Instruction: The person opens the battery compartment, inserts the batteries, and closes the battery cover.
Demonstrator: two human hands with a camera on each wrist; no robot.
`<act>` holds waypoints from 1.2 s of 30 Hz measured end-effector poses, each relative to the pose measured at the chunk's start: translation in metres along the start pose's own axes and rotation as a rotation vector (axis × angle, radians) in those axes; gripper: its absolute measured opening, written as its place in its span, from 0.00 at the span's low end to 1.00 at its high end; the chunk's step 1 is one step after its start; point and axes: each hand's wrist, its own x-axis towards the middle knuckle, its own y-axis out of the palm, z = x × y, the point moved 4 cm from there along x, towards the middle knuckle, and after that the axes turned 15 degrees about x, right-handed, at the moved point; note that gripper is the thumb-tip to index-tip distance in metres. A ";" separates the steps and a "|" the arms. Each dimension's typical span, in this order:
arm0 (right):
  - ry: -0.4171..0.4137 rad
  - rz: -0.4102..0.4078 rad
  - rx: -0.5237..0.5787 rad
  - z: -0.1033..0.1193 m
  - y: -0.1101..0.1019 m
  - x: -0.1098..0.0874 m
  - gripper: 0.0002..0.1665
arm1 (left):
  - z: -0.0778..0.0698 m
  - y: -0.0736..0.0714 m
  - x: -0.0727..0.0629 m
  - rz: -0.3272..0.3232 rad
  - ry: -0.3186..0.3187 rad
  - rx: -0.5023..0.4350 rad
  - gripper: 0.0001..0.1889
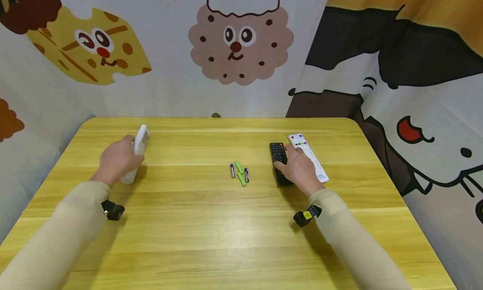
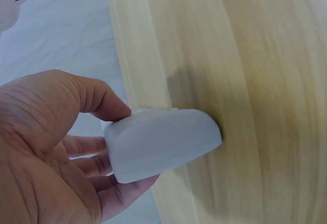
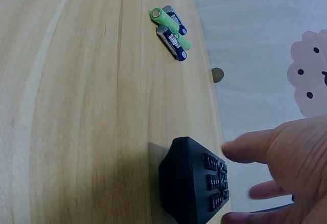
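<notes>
On the left of the table, my left hand (image 1: 118, 158) grips a white remote control (image 1: 140, 145), tilted up on its edge. In the left wrist view the thumb presses one side of the white remote (image 2: 163, 142) and the fingers lie along the other. My right hand (image 1: 299, 166) hovers over a black remote control (image 1: 278, 155) that lies on the table. The right wrist view shows its thumb and fingers spread, apart from the black remote's (image 3: 186, 183) near end. A second white remote (image 1: 311, 158) with coloured buttons lies just right of the black one, partly under the hand.
Several small batteries, green (image 1: 241, 179) and dark blue (image 1: 232, 171), lie together mid-table. The wooden table (image 1: 211, 239) meets a cartoon-printed cloth (image 1: 162, 88) at its back edge. Each wrist wears a small black camera (image 1: 113, 210).
</notes>
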 end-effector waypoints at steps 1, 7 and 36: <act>-0.008 -0.012 0.008 0.001 -0.001 0.000 0.41 | 0.000 0.000 0.000 0.009 -0.001 -0.012 0.39; -0.053 -0.081 0.064 0.003 -0.006 0.000 0.40 | -0.008 0.000 -0.001 0.038 0.032 -0.070 0.40; -0.200 -0.117 0.168 0.028 0.003 -0.011 0.35 | -0.069 -0.010 -0.007 -0.035 0.128 -0.418 0.31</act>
